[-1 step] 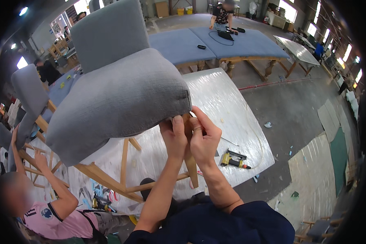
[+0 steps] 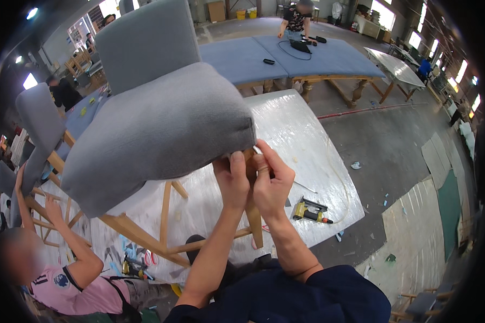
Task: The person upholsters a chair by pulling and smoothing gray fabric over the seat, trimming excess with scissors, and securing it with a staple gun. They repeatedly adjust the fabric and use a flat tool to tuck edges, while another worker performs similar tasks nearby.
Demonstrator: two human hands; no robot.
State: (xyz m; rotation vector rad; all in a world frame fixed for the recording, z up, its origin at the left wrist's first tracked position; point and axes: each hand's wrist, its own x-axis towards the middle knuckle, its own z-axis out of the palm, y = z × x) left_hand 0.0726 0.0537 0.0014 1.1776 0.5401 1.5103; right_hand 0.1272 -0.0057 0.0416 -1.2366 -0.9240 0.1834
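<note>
An upholstered grey chair (image 2: 161,121) with wooden legs stands tilted on the worktable before me, its padded seat bulging toward me. Under the seat's right corner, my left hand (image 2: 233,180) pinches the lower edge of the grey seat cover (image 2: 221,116), thumb up. Close beside it, my right hand (image 2: 273,177) is closed at the same corner, thumb and fingers gripping the cover's edge. Between the hands a wooden chair leg (image 2: 254,220) runs downward. The tips of my fingers and the fabric fold in them are partly hidden.
A yellow-and-black staple gun (image 2: 310,210) with an air hose lies right on the film-covered worktable (image 2: 285,116). Red-handled scissors (image 2: 152,259) and another tool lie left. A person in a pink shirt (image 2: 75,288) handles another chair (image 2: 37,121). Blue padded tables (image 2: 334,56) stand beyond.
The view and the chair have shifted very slightly. Both hands keep their pinch at the seat corner.
</note>
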